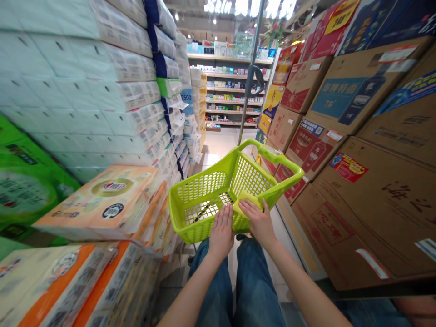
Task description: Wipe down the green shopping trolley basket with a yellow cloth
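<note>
While your right hand point(261, 223) is holding a yellow cloth point(252, 196) against the near side of the lime-green cart basket point(194, 233), its fingers are lying extended over the cloth and its thumb is spreading off to the right. Your left hand point(220, 232) is resting open just to the left, fingers straight, on the basket's near rim. Those 2 hands and the cloth are sitting just below the centre of the frame; the basket is stretching across the middle, its looped handle point(272, 154) rising on the right. Your blue jeans point(255, 281) are showing at bottom centre. White tissue packs point(81, 95) are towering at upper left, with an orange tissue pack point(91, 204) lying below them. Cardboard boxes point(378, 200) are standing piled along the right side. Farther off, a metal pole point(254, 43) is slanting through the upper centre before stocked shelves point(228, 89).
</note>
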{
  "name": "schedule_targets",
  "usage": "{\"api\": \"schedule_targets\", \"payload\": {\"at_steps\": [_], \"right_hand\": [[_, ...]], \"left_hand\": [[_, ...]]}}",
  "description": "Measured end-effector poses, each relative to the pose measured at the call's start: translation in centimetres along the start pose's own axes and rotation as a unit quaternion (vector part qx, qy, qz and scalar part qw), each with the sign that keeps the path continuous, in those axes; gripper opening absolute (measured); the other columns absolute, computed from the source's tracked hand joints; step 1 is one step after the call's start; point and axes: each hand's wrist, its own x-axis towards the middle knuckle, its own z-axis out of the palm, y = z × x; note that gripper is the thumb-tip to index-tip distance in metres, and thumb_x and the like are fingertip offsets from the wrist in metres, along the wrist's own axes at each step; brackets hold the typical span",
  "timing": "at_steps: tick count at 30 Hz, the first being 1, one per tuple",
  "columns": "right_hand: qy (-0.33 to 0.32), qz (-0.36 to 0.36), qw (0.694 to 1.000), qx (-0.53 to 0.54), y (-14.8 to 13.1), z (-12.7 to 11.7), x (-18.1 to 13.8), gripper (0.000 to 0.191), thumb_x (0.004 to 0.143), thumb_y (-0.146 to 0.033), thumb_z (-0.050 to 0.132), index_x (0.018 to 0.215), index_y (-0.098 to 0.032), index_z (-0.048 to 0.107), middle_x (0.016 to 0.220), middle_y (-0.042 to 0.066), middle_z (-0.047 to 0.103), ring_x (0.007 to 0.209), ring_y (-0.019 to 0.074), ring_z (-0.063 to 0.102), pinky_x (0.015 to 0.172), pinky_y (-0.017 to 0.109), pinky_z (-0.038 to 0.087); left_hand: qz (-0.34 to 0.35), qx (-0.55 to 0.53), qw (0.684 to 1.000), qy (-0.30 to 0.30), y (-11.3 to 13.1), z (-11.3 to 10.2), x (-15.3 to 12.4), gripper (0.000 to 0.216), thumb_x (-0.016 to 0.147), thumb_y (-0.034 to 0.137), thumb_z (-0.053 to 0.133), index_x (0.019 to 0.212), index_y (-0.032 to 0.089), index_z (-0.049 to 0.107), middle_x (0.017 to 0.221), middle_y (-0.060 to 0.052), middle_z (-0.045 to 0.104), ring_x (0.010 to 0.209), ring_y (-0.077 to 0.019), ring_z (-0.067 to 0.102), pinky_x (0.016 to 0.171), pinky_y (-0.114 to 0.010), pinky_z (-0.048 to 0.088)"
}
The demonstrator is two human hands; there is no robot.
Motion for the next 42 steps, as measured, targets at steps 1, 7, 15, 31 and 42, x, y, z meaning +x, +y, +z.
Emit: {"api": "schedule_targets", "payload": {"at_steps": [1,7,15,31,42], "right_hand": [[-0.006,-0.01,1.0,-0.016,1.4,-0.9,0.2,0.067,0.077,0.001,0.04,0.136,-0.029,0.053,0.137,0.001,0.06,0.13,0.0168,0.052,0.12,0.048,0.003],[0.077,0.087,0.989,-0.091,7.9,-4.3,1.5,0.063,0.075,-0.002,0.043,0.131,-0.028,0.057,0.133,0.001,0.064,0.127,0.0193,0.055,0.118,0.052,0.009],[0.077,0.14,0.987,-0.014,-0.9,1.7,1.2,0.067,0.072,0.001,0.041,0.129,-0.029,0.058,0.131,0.0,0.065,0.129,0.018,0.053,0.118,0.05,0.012],[-0.014,-0.04,0.999,-0.001,5.8,-2.8,0.8,0.067,0.076,0.002,0.038,0.135,-0.028,0.054,0.136,0.002,0.061,0.131,0.0162,0.052,0.12,0.049,0.007],[0.089,0.098,0.991,0.035,-1.5,2.9,0.1,0.073,0.069,0.003,0.037,0.137,-0.021,0.054,0.139,0.003,0.059,0.135,0.0188,0.047,0.121,0.042,0.018]], "left_hand": [[0.0,-0.002,1.0,0.001,0.0,-0.1,0.0,0.084,0.079,0.014,0.048,0.155,0.01,0.013,0.161,-0.009,0.024,0.15,-0.0225,0.017,0.122,-0.04,0.021],[0.003,-0.013,1.0,0.005,0.1,-0.2,0.1,0.083,0.08,0.013,0.047,0.155,0.011,0.011,0.161,-0.009,0.024,0.15,-0.0226,0.018,0.122,-0.041,0.02],[-0.001,-0.008,1.0,0.007,0.1,0.1,0.1,0.084,0.079,0.013,0.048,0.155,0.011,0.012,0.161,-0.009,0.026,0.15,-0.0223,0.017,0.122,-0.041,0.02],[0.002,-0.001,1.0,0.0,0.1,-0.2,0.1,0.083,0.081,0.015,0.048,0.155,0.01,0.011,0.161,-0.009,0.025,0.15,-0.0227,0.018,0.122,-0.04,0.021],[0.0,-0.009,1.0,0.01,0.0,0.4,0.0,0.084,0.079,0.013,0.047,0.155,0.012,0.011,0.159,-0.01,0.029,0.149,-0.0228,0.02,0.121,-0.042,0.022]]}}
